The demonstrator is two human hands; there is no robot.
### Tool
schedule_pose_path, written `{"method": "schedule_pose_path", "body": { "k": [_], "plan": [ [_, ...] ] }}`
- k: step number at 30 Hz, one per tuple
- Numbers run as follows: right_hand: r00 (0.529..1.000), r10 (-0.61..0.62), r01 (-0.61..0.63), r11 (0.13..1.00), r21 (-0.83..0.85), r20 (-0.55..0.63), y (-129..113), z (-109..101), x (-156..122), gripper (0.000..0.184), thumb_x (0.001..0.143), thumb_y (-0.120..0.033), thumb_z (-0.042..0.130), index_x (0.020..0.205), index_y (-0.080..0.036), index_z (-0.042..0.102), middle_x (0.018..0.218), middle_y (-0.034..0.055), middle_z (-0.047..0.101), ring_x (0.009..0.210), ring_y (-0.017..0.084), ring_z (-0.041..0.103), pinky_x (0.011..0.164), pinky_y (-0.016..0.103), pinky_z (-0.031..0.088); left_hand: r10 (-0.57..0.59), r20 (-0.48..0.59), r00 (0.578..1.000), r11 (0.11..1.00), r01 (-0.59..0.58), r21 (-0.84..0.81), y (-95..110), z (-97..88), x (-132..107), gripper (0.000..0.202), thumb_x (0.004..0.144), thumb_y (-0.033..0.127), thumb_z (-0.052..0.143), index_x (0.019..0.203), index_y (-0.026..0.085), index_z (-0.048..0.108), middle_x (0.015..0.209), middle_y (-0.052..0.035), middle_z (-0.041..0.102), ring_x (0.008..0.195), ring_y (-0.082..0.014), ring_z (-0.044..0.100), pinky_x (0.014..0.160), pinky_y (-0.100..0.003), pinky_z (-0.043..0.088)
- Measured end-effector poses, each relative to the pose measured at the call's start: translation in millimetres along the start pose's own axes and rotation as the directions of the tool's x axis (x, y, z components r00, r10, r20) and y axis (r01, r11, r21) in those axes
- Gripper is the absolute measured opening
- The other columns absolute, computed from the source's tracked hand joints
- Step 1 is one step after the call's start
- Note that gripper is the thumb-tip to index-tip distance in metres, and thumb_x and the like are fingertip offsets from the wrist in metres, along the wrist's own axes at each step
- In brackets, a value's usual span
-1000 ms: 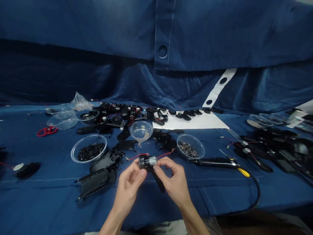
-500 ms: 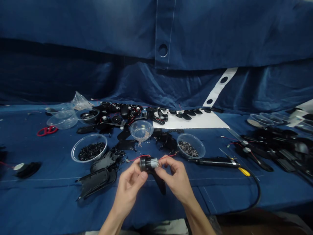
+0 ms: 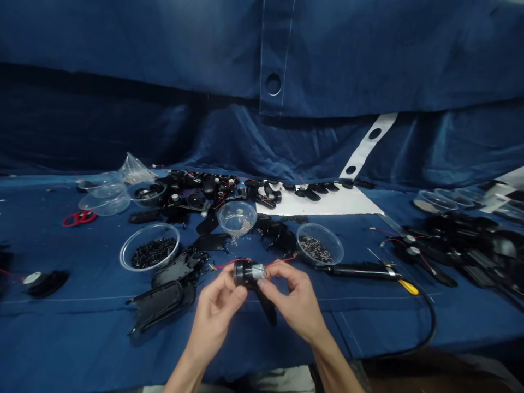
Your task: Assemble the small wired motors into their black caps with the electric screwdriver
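Note:
Both my hands hold one small assembly above the blue cloth near the front edge. It is a black plastic housing (image 3: pixel 242 272) with a small silver motor (image 3: pixel 257 270) and thin red wires (image 3: pixel 229 262) trailing off to the left and right. My left hand (image 3: pixel 216 311) pinches the black housing from the left. My right hand (image 3: pixel 295 303) pinches the silver motor end from the right. A black stem of the part hangs down between my hands.
Clear bowls of small parts stand just beyond: dark screws (image 3: pixel 149 253), pale bits (image 3: pixel 236 218), dark bits (image 3: pixel 319 250). Black shells (image 3: pixel 161 300) lie at the left, an electric screwdriver (image 3: pixel 362 271) with its cable at the right, red scissors (image 3: pixel 77 219) far left.
My hands and the part have barely shifted. The right fingers have adjusted slightly on the motor end.

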State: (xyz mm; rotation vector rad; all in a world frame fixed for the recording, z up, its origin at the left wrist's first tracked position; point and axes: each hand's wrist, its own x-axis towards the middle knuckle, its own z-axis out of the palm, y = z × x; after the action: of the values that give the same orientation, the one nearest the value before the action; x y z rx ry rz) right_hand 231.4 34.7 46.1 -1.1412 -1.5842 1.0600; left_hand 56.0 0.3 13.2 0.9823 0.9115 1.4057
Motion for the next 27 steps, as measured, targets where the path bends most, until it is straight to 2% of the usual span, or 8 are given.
{"method": "schedule_pose_path", "body": {
  "k": [4, 8, 15, 19, 22, 25, 27],
  "plan": [
    [1.0, 0.029, -0.028, 0.998, 0.053, -0.011, 2.1, -0.1, -0.5, 0.014, 0.087, -0.03, 0.073, 0.078, -0.02, 0.071, 0.081, 0.0003, 0.068, 0.081, 0.016, 0.062, 0.081, 0.028, 0.046, 0.015, 0.01, 1.0, 1.0, -0.015, -0.013, 0.5, 1.7, -0.3, 0.033, 0.093, 0.035, 0.074, 0.072, 0.02, 0.054, 0.107, -0.0074, 0.07, 0.116, -0.0272, 0.062, 0.105, -0.037, 0.043],
    [0.999, 0.024, -0.023, 0.999, 0.041, -0.028, 2.4, 0.6, 0.1, 0.013, 0.086, -0.027, 0.073, 0.076, -0.02, 0.07, 0.08, -0.0004, 0.067, 0.08, 0.016, 0.062, 0.081, 0.028, 0.047, 0.004, -0.012, 1.0, 1.0, -0.004, 0.021, 0.1, 2.0, -1.3, 0.034, 0.092, 0.037, 0.075, 0.073, 0.02, 0.053, 0.113, -0.009, 0.072, 0.122, -0.0286, 0.059, 0.107, -0.037, 0.041],
    [0.994, -0.106, 0.106, 0.991, -0.084, 0.009, 0.8, -2.5, -1.8, 0.018, 0.093, -0.031, 0.07, 0.079, -0.021, 0.068, 0.083, 0.0011, 0.069, 0.084, 0.017, 0.064, 0.083, 0.03, 0.048, 0.003, -0.004, 1.0, 1.0, -0.003, -0.009, -1.2, -0.4, -0.8, 0.033, 0.091, 0.036, 0.076, 0.072, 0.02, 0.055, 0.111, -0.0087, 0.069, 0.116, -0.0285, 0.062, 0.1, -0.036, 0.045],
    [0.998, -0.067, 0.066, 0.997, -0.045, -0.021, 2.0, -2.0, -2.6, 0.016, 0.091, -0.033, 0.073, 0.08, -0.021, 0.07, 0.083, 0.002, 0.069, 0.083, 0.018, 0.065, 0.082, 0.03, 0.05, -0.004, -0.022, 1.0, 1.0, 0.003, -0.019, 0.2, 2.3, -0.8, 0.033, 0.089, 0.037, 0.078, 0.072, 0.02, 0.055, 0.113, -0.0093, 0.07, 0.116, -0.0295, 0.062, 0.1, -0.037, 0.046],
    [0.999, -0.04, 0.04, 0.999, -0.009, -0.033, 2.7, -2.2, -2.4, 0.014, 0.09, -0.031, 0.073, 0.081, -0.021, 0.072, 0.083, 0.0022, 0.069, 0.083, 0.018, 0.065, 0.082, 0.031, 0.05, 0.002, -0.046, 0.999, 1.0, -0.001, 0.024, 1.7, 3.6, -1.0, 0.034, 0.088, 0.039, 0.078, 0.07, 0.02, 0.056, 0.114, -0.0108, 0.071, 0.121, -0.0319, 0.06, 0.104, -0.039, 0.044],
    [0.997, -0.063, 0.061, 0.997, -0.039, -0.048, 2.3, -1.9, -1.8, 0.016, 0.089, -0.028, 0.072, 0.075, -0.021, 0.069, 0.079, 0.0013, 0.067, 0.082, 0.018, 0.064, 0.083, 0.032, 0.048, 0.008, -0.052, 0.999, 0.996, -0.004, 0.087, 2.3, 3.2, -0.9, 0.036, 0.087, 0.041, 0.079, 0.069, 0.021, 0.056, 0.111, -0.0116, 0.073, 0.128, -0.034, 0.056, 0.107, -0.04, 0.041],
    [0.995, -0.092, 0.089, 0.993, -0.074, -0.043, 1.8, 0.9, -2.0, 0.017, 0.09, -0.027, 0.07, 0.074, -0.021, 0.067, 0.077, 0.0009, 0.067, 0.082, 0.018, 0.063, 0.084, 0.033, 0.048, 0.001, -0.046, 0.999, 0.995, 0.003, 0.096, 1.9, 2.8, -0.7, 0.037, 0.087, 0.041, 0.079, 0.068, 0.021, 0.055, 0.107, -0.011, 0.072, 0.123, -0.0329, 0.058, 0.104, -0.038, 0.043]
  ]
}}
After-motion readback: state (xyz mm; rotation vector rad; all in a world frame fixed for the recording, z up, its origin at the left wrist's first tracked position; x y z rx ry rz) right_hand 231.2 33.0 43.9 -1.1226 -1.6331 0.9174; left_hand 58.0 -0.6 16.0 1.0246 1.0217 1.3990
